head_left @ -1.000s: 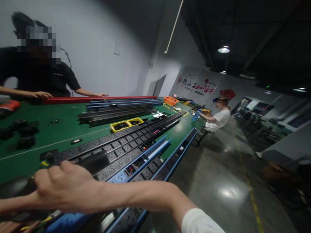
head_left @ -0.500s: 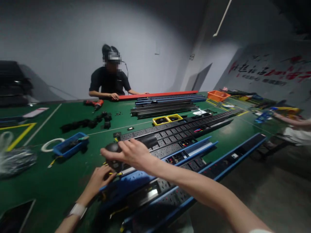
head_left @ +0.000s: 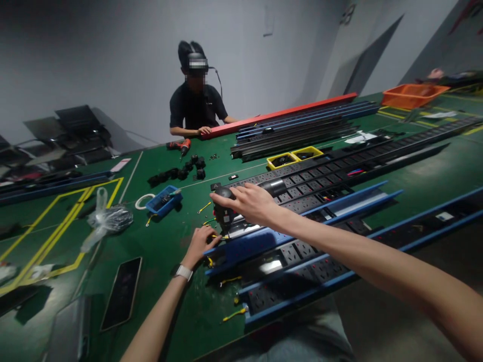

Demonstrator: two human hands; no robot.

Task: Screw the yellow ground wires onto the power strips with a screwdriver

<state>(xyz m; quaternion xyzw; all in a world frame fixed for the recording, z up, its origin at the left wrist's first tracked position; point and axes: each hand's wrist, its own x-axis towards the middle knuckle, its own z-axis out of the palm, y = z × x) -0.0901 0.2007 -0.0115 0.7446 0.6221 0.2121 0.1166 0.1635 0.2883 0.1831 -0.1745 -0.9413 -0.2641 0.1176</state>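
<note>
My right hand (head_left: 252, 201) is wrapped over a black round-ended device (head_left: 223, 193) at the near end of the power strips. A black cylinder (head_left: 277, 187) shows just behind the knuckles; whether it belongs to the device is unclear. Below it, my left hand (head_left: 202, 244) is closed at the end of a blue channel (head_left: 249, 246), thumb and fingers pinched around a short yellow-green wire (head_left: 216, 236). Its fingertips are partly hidden. Beside that channel lie black socket strips (head_left: 302, 254) and another blue-edged strip (head_left: 264, 296) with a yellow-green wire (head_left: 234, 315) sticking out.
A blue tray (head_left: 165, 202), a phone (head_left: 123, 291) and a plastic bag (head_left: 109, 219) lie to the left. Yellow trays (head_left: 294, 157) stand beyond the strips. Across the table a co-worker (head_left: 198, 103) touches a red channel (head_left: 279, 114), near a red drill (head_left: 180, 146).
My view has turned left and down, so everything sits farther right in it, and the phone shows more fully. Both hands stay at the same strip end, the right one on the black device.
</note>
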